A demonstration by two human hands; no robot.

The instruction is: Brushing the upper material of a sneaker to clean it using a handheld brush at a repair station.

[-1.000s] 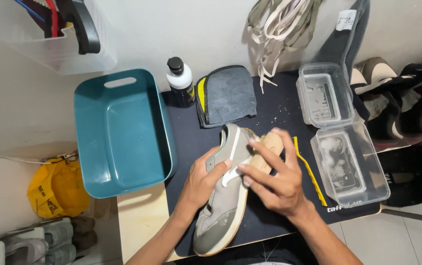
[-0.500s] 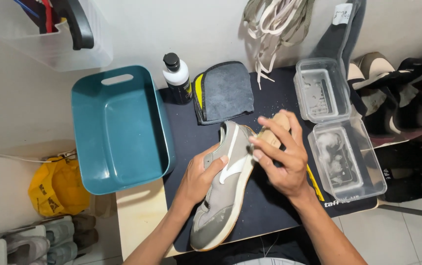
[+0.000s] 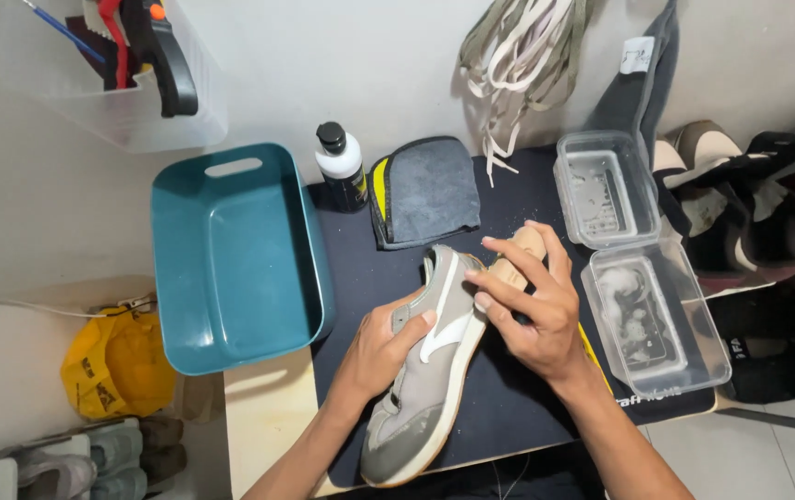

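We hold the unlaced grey suede sneaker [image 3: 430, 370] on its side on the dark mat [image 3: 509, 407] with our left hand [image 3: 381, 347] clamped, while our right hand [image 3: 532, 310] grips a wooden brush [image 3: 513, 259] against its heel end; the toe seems possibly wet, midway through cleaning.

Grey sneaker [image 3: 425, 370] on side – wood brush [image 3: 511, 262] against it.

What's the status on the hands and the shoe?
Left hand steadies grey shoe on dark mat. Right hand presses wooden-handled brush to its side. Open clear container sits right, apart.
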